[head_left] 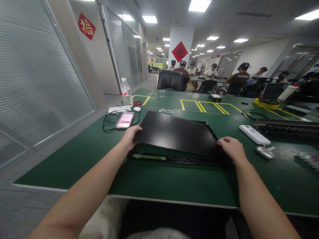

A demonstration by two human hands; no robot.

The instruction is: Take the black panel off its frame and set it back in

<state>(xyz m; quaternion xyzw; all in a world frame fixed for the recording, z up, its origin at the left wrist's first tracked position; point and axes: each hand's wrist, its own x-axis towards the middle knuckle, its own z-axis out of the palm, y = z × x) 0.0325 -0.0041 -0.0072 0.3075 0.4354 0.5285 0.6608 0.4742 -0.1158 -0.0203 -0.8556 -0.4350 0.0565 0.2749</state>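
Note:
A flat black panel [174, 132] lies on the green table [74, 159], its near edge raised off a black frame [174, 160] with a thin green circuit strip [149, 156] along the front. My left hand [130, 136] grips the panel's near left corner, thumb on top and fingers curled under. My right hand [231, 148] grips the near right corner in the same way.
A phone [125, 119], a white device [119, 109] with black cables, a water bottle [126, 92] and red scissors [137, 103] lie at the left. A white remote-like unit [254, 134] and a grey mouse [265, 152] sit at the right. Several people sit at tables behind.

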